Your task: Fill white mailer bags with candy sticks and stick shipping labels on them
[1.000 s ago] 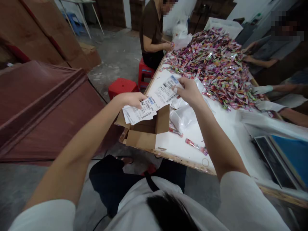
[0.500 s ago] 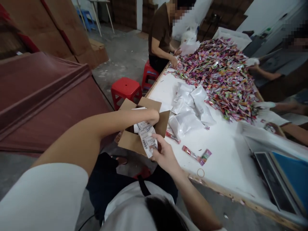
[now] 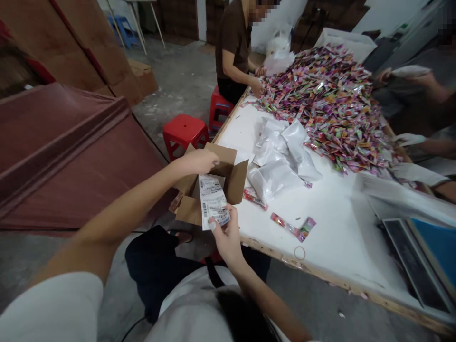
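My right hand (image 3: 227, 235) pinches the lower edge of a strip of white printed shipping labels (image 3: 213, 199) with barcodes between thumb and fingers. The strip runs up over an open cardboard box (image 3: 188, 209), its upper end lying across the box's opening. My left hand (image 3: 200, 161) is above the box's far left flap, its fingers curled closed. Whether anything is in those fingers is hidden. The box's flaps stand spread outward, and its inside is mostly covered by the labels and my left hand.
Right of the box, several filled white bags (image 3: 274, 178) lie on a white table (image 3: 335, 213). Beyond is a heap of small colourful packets (image 3: 331, 104). A scale (image 3: 409, 266) stands at right, a red stool (image 3: 185, 130) behind the box. Co-workers (image 3: 235, 52) work around the table.
My left hand has moved left, from the box's far right side to its far left flap. The label strip now lies straighter and more exposed, and my right hand has shifted left and slightly down.
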`<state>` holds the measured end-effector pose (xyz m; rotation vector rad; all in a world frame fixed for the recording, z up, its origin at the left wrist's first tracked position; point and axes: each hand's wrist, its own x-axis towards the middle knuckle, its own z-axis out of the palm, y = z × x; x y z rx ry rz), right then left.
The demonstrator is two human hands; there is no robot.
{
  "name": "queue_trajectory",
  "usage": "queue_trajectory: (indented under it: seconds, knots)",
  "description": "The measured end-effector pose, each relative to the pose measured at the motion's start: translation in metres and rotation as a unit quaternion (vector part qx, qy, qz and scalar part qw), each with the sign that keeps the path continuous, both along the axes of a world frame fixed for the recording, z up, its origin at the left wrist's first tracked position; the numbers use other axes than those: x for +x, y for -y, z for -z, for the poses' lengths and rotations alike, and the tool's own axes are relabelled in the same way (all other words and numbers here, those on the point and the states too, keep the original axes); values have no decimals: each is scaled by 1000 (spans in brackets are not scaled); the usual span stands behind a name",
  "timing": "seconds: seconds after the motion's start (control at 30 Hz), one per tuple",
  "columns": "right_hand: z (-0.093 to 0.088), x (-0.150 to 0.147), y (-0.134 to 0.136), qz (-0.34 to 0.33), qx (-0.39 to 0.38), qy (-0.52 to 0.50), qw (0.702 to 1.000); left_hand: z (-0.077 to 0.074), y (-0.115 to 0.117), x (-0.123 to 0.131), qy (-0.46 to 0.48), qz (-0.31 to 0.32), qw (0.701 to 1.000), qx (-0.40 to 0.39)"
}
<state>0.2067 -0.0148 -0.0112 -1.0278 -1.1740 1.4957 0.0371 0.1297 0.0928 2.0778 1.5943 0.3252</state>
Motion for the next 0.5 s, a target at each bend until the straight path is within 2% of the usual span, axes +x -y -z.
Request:
queue_trajectory:
  seconds: [0.03, 0.07, 0.1, 0.13, 0.17, 0.2, 0.27, 0.33, 0.37, 0.4, 0.43, 0.5]
  knots:
    - [-2, 1, 4, 7, 7, -12, 1000, -5, 20, -14, 12, -50, 999, 18]
    - [-4, 3, 8, 11, 20, -22, 999, -4, 42, -25, 46, -99, 994, -12]
    - [-6, 5, 13, 10, 39, -27, 999, 0, 66, -34, 112, -149, 980, -71]
    - [-8, 8, 18, 6, 61, -26, 998, 9, 88, -38, 187, -171, 955, -157]
    - [-8, 13, 23, -1, 86, -18, 996, 20, 107, -37, 273, -166, 922, -219]
    - [-8, 18, 27, -17, 112, -3, 994, 32, 123, -32, 360, -170, 882, -252]
    - [-5, 31, 33, -78, 163, 42, 983, 50, 142, -14, 530, -250, 771, -249]
    - [0, 48, 34, -173, 207, 100, 958, 56, 145, 8, 641, -322, 658, -228]
    - [3, 56, 33, -218, 223, 131, 941, 55, 144, 17, 669, -350, 620, -213]
    - [5, 64, 30, -249, 234, 162, 926, 52, 144, 25, 682, -369, 600, -197]
    - [7, 70, 27, -260, 240, 188, 916, 48, 143, 32, 683, -385, 595, -179]
    - [7, 79, 21, -236, 244, 214, 916, 42, 148, 43, 669, -404, 606, -147]
